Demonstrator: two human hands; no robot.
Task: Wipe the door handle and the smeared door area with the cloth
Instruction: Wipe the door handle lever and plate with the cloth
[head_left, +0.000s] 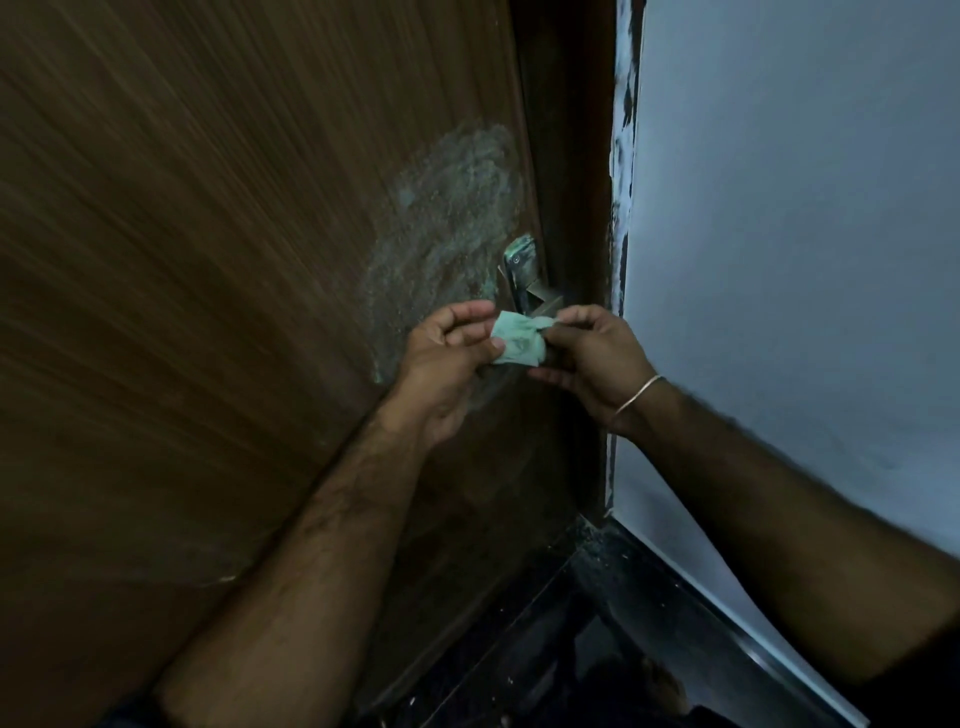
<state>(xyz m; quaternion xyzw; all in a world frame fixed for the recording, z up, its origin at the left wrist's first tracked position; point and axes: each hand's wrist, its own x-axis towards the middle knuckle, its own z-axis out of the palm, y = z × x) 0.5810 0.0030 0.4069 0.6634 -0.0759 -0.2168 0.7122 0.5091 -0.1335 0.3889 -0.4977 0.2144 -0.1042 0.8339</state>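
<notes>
A small pale green cloth (519, 340) is bunched between my two hands, just below the metal door handle (524, 275). My left hand (447, 353) pinches its left side and my right hand (587, 353) grips its right side. The handle's plate shows greenish marks; its lever is mostly hidden behind the cloth and my fingers. A large whitish-green smear (447, 223) spreads over the brown wooden door (208, 260), left of and above the handle, reaching down behind my left hand.
The dark door frame (576, 208) runs right of the handle, with chipped paint along the edge of the pale wall (779, 234). A dark floor and skirting (649, 613) lie below. A thin metal bangle (636, 395) circles my right wrist.
</notes>
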